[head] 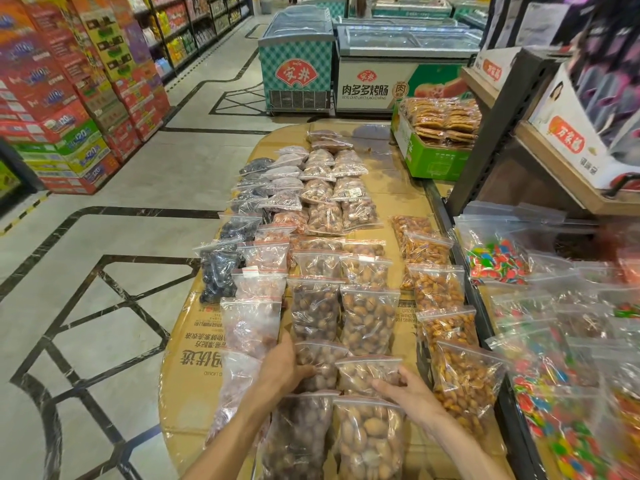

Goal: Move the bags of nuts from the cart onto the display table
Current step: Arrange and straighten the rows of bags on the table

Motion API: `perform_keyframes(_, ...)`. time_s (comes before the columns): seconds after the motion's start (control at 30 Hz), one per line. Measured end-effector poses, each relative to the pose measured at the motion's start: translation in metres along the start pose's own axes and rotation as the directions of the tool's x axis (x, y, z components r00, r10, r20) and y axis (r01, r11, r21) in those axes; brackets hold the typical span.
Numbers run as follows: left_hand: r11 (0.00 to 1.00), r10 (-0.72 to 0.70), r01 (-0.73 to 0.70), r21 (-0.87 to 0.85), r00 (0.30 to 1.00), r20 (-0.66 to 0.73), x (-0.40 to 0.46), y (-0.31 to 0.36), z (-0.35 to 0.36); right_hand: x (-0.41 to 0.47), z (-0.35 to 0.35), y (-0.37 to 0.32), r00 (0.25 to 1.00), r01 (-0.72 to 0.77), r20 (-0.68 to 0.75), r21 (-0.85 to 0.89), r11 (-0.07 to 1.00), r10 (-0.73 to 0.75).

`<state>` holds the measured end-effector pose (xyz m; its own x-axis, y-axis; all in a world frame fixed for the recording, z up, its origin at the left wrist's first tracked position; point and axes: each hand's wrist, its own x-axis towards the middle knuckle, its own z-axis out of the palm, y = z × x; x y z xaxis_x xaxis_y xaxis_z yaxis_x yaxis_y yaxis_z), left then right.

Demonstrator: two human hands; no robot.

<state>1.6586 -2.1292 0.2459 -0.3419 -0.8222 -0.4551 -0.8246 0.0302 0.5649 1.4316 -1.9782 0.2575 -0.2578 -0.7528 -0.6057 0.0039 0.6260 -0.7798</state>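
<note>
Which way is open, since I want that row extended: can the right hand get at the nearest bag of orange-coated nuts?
Probably yes: the right hand rests on a pecan bag right beside the orange-coated nut bag, nothing between.

Both bare forearms are reaching forward from the bottom edge of the view, angling inward toward each other. The left hand (282, 367) is lying palm-down with its back to the camera, its thumb pointing right and its fingers loosely curving downward, tips mostly hidden beneath the hand. The right hand (407, 393) is sitting slightly nearer and lower, wrist bending inward, its fingers (384, 384) extending leftward and lightly bending, thumb up along the top edge. The two hands are staying apart, not touching.
</note>
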Motion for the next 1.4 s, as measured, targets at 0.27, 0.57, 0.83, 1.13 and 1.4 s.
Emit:
perform_keyframes(0.27,0.958,0.162,-0.186,-0.218,0.979,-0.124,-0.001,0.002,-0.013,0.006,0.000,-0.026,0.973,0.181,-0.137,-0.059,0.982,-0.188)
perform_keyframes(0.57,0.914,0.102,-0.198,-0.354,0.957,-0.271,0.001,0.001,-0.010,0.025,0.011,-0.028,0.938,0.242,-0.251,-0.019,0.970,-0.239)
perform_keyframes(0.83,0.926,0.132,-0.221,-0.306,0.949,-0.286,0.002,0.000,-0.002,0.029,0.004,-0.024,0.937,0.172,-0.284,-0.134,0.976,-0.205)
perform_keyframes(1.13,0.918,0.108,-0.235,-0.318,0.922,-0.371,-0.001,0.000,0.011,0.034,0.009,-0.016,0.932,0.170,-0.297,-0.146,0.975,-0.207)
perform_keyframes(1.4,0.922,0.135,-0.242,-0.301,0.932,-0.337,-0.011,0.002,0.014,0.034,0.007,-0.010,0.946,0.192,-0.255,-0.054,0.980,-0.200)
